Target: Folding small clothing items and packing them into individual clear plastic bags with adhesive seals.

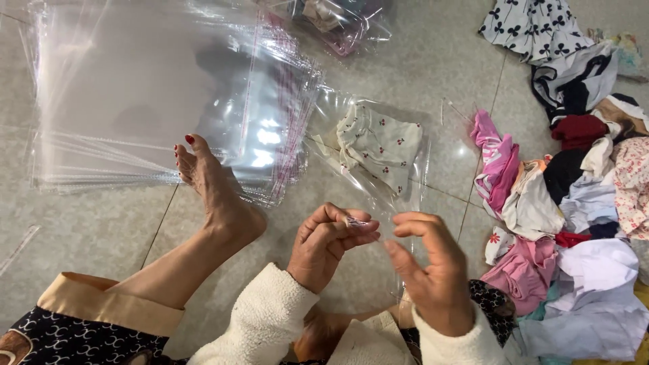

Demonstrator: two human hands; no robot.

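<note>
While left hand [328,240] pinches clear bag [378,152] (folded garment [378,138] inside), right hand's [429,267] grip half-open, empty.

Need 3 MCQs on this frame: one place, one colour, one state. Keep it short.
1. Where is the stack of clear bags?
A. upper left, on the floor
B. on the clothes pile
C. in a box

2. What colour is the garment in the clear bag?
A. black
B. white with small red marks
C. plain pink

3. What is the left hand doing?
A. lying flat on the floor
B. pinching a thin clear strip
C. gripping a shoe

Answers: 1 A, the stack lies on the tiles beside the foot. 2 B, pale cloth with red specks. 3 B, fingertips closed on the strip, the right hand open beside it.
</note>
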